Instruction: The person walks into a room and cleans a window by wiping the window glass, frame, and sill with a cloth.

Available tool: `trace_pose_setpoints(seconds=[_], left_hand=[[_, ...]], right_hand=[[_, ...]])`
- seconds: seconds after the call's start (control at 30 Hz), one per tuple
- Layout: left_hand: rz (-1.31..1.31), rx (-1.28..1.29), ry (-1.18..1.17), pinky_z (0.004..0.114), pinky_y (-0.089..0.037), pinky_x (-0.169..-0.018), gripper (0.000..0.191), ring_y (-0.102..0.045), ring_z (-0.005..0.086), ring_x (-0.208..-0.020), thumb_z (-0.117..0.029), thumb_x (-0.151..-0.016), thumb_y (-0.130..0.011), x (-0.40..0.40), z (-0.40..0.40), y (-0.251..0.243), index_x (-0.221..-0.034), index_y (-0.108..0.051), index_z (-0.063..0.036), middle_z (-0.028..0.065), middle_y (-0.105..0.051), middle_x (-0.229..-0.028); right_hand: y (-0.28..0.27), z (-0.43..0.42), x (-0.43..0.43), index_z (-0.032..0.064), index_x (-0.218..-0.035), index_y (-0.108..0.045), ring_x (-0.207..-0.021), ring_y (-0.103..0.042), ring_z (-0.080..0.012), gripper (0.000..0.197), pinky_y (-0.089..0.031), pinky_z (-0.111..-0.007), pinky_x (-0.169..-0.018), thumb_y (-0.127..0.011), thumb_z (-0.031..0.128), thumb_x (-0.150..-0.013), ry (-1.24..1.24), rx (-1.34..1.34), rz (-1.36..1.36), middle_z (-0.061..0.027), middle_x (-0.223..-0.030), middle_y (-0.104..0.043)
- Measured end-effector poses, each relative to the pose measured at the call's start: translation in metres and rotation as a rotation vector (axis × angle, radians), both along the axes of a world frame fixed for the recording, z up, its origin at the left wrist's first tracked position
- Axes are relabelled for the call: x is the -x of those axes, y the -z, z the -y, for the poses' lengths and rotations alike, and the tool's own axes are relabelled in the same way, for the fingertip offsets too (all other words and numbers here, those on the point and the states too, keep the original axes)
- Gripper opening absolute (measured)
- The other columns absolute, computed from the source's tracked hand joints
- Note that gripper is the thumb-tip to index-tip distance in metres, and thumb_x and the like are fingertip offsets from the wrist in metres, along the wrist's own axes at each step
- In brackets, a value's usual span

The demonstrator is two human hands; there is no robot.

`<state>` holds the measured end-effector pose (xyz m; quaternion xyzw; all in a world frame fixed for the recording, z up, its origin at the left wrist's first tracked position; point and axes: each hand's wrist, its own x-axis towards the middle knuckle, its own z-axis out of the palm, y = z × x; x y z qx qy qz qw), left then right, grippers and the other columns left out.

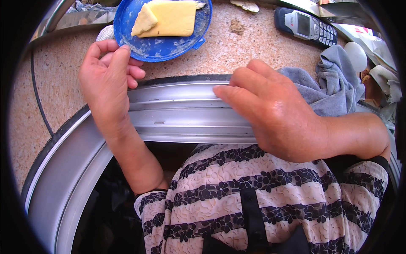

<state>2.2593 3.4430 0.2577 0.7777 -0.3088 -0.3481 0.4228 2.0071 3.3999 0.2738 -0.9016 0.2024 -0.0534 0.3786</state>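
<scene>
My left hand (106, 71) is at the near left rim of a blue plastic lid (165, 52) smeared with white residue. Its thumb tip overlaps that rim, the fingers curled behind; whether they grip it I cannot tell. On the lid lies a smooth yellow slab (176, 19), with a paler, rough-edged wedge (145, 22) resting against its left part. My right hand (269, 104) hovers over or rests on a ridged aluminium window track (184, 116), fingers curled and index fingertip near the upper rail. Anything inside its curl is hidden.
Behind the track is a speckled stone-like sill (228, 50). A keypad mobile phone (306, 27), a crumpled grey cloth (336, 81) and a white egg-shaped object (356, 56) lie at the right. A flat whitish piece (245, 5) is at the back. Metal bars (92, 27) line the far edge.
</scene>
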Motion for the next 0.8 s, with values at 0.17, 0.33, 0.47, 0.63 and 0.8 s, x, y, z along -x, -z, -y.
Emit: trace_pose_setpoints(seconds=[0.17,0.33,0.47,0.63,0.8], left_hand=[[-0.008,-0.003,0.009,0.019,-0.043,-0.044,0.013,-0.06,0.0096,-0.053,-0.004,-0.091,-0.061,0.009,0.006,0.005,-0.1,-0.055,0.0034,0.011,-0.067,-0.073],[-0.052,0.005,0.063,0.021,-0.046,-0.046,0.015,-0.061,0.011,-0.054,-0.004,-0.09,-0.061,0.013,0.019,0.01,-0.101,-0.053,0.0033,0.011,-0.066,-0.074],[-0.046,0.001,0.102,0.022,-0.048,-0.047,0.015,-0.063,0.0125,-0.056,-0.005,-0.09,-0.06,0.012,0.024,0.014,-0.1,-0.053,0.0037,0.012,-0.067,-0.075],[-0.004,-0.001,0.158,0.019,-0.049,-0.048,0.015,-0.066,0.0121,-0.059,-0.009,-0.092,-0.063,0.002,0.024,0.021,-0.102,-0.056,0.0004,0.0119,-0.069,-0.079],[0.014,-0.017,0.147,0.019,-0.05,-0.048,0.014,-0.067,0.0125,-0.059,-0.01,-0.092,-0.063,-0.005,0.032,0.03,-0.101,-0.056,-0.0005,0.0119,-0.069,-0.08]], right_hand=[[0.014,-0.007,-0.041,-0.0035,-0.082,-0.062,-0.084,-0.058,-0.0324,0.017,-0.049,-0.04,-0.075,-0.067,0.004,-0.068,0.067,-0.073,0.179,-0.0196,-0.081,-0.062],[0.033,-0.007,-0.073,-0.0019,-0.088,-0.061,-0.086,-0.063,-0.0373,0.022,-0.051,-0.044,-0.075,-0.068,0.0,-0.067,0.124,-0.147,0.343,-0.02,-0.085,-0.065],[0.044,-0.001,-0.069,-0.0009,-0.092,-0.06,-0.088,-0.062,-0.0385,0.025,-0.051,-0.046,-0.078,-0.064,-0.004,-0.068,0.06,-0.117,0.341,-0.021,-0.096,-0.064],[0.044,0.01,-0.02,0.0012,-0.095,-0.065,-0.092,-0.064,-0.0362,0.029,-0.052,-0.043,-0.082,-0.06,-0.011,-0.07,0.098,0.005,0.287,-0.0151,-0.092,-0.065],[0.028,0.022,0.032,0.0007,-0.089,-0.066,-0.083,-0.066,-0.0336,0.022,-0.054,-0.041,-0.072,-0.066,-0.01,-0.07,0.201,-0.043,0.172,-0.0157,-0.086,-0.067]])
